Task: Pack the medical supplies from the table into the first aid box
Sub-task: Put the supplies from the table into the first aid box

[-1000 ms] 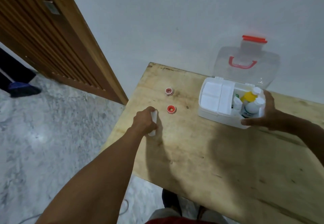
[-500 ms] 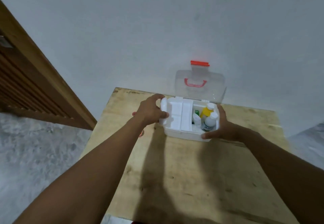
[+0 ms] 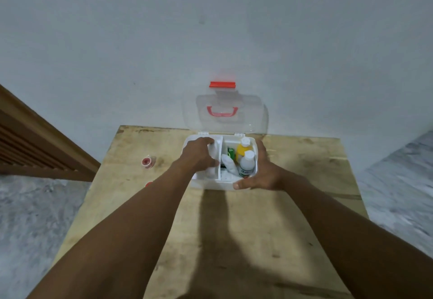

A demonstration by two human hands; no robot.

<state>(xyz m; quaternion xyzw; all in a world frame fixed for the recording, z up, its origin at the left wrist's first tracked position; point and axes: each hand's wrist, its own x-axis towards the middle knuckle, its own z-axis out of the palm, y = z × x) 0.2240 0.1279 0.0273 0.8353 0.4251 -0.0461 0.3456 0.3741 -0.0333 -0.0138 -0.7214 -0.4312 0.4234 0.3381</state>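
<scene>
The white first aid box (image 3: 212,185) stands open at the far side of the wooden table (image 3: 234,228), its clear lid (image 3: 225,113) leaning back against the wall. My left hand (image 3: 199,155) is over the box's left compartment, shut on a white roll (image 3: 212,158) that it holds inside the box. My right hand (image 3: 262,172) grips the box's right front corner. In the right compartment stand a yellow bottle (image 3: 242,150), a white bottle (image 3: 247,162) and a smaller white item (image 3: 228,161). Two red-rimmed tape rolls lie left of the box: one (image 3: 147,161) in plain sight, the other (image 3: 149,184) mostly hidden by my left forearm.
A wooden slatted door (image 3: 35,148) stands at the left beyond the table's edge. The grey wall (image 3: 210,29) rises right behind the box. Stone floor (image 3: 398,181) shows on both sides of the table.
My left hand picked the white roll off the table and carried it right into the box's left compartment. My right hand stayed on the box. The view swung to face the box.
</scene>
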